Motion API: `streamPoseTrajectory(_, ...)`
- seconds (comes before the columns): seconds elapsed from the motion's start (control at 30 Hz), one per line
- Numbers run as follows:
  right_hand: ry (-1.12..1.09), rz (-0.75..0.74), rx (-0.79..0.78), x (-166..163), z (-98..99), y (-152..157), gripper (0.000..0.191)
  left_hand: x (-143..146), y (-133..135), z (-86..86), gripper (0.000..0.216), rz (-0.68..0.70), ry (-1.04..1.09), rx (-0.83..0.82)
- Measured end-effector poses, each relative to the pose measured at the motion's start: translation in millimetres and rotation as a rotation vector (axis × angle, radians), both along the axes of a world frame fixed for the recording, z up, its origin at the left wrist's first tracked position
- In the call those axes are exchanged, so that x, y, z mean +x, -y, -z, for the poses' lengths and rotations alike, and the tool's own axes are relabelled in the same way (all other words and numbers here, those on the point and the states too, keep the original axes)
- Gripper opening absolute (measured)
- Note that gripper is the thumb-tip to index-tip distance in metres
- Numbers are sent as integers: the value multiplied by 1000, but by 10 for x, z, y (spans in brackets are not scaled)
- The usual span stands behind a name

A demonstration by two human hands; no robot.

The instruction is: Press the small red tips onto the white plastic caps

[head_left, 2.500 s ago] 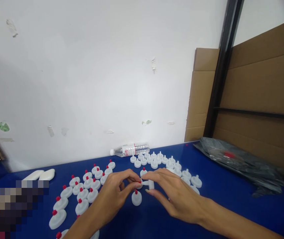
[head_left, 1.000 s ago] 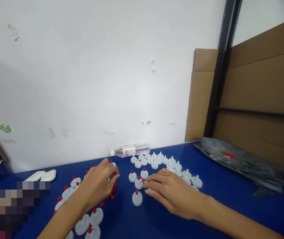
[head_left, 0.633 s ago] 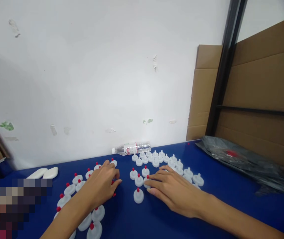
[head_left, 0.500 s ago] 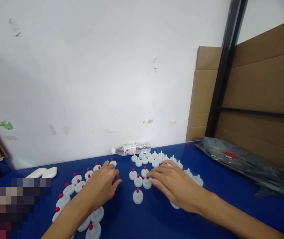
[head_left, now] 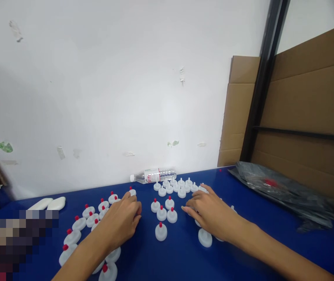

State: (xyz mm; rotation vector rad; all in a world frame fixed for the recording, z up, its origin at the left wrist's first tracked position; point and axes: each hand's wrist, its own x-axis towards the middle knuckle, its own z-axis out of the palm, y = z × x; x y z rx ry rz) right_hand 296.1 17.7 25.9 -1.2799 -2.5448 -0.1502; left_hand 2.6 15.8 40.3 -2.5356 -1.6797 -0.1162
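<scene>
My left hand (head_left: 122, 216) is closed, fingers curled down and thumb pressed in, over the left group of white nozzle caps with red tips (head_left: 89, 211). What it holds, if anything, is hidden beneath the fingers. My right hand (head_left: 210, 208) has its fingers bent but apart, reaching over white nozzle caps without red tips (head_left: 181, 192); part of that group is hidden under it. Between the hands stand several red-tipped caps (head_left: 161, 213), one of them (head_left: 161, 232) nearer to me. A tilted white cap (head_left: 205, 238) lies just below my right palm.
A clear plastic bottle (head_left: 155, 176) lies against the wall at the back of the blue table (head_left: 152, 265). Two white rounded objects (head_left: 56, 203) rest at left. Grey plastic bags (head_left: 283, 195) lie at right, before cardboard (head_left: 307, 97) and a black post (head_left: 263, 78).
My right hand has moved right, off the red-tipped cap beside its thumb, towards the bare-nozzle caps. The left hand's fingers have drawn in, and the red bits by its thumb no longer show.
</scene>
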Motion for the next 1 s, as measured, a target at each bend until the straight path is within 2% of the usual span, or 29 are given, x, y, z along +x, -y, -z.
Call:
streamPoseTrajectory(0.27,-17,-25,-76,42,37,-42,16,61,52,-22,22,56,22,135)
streamPoseTrajectory(0.5,-72,-71,-80,25,9,-12,30,119,59,6,23,177,23,249)
streamPoseTrajectory(0.77,-248,-157,-84,-50,-119,167,50,166,45,94,24,395,208,450)
streamPoseTrajectory(1.0,-301,-282,-38,-123,-114,238,52,307,163,112,22,513,356,407)
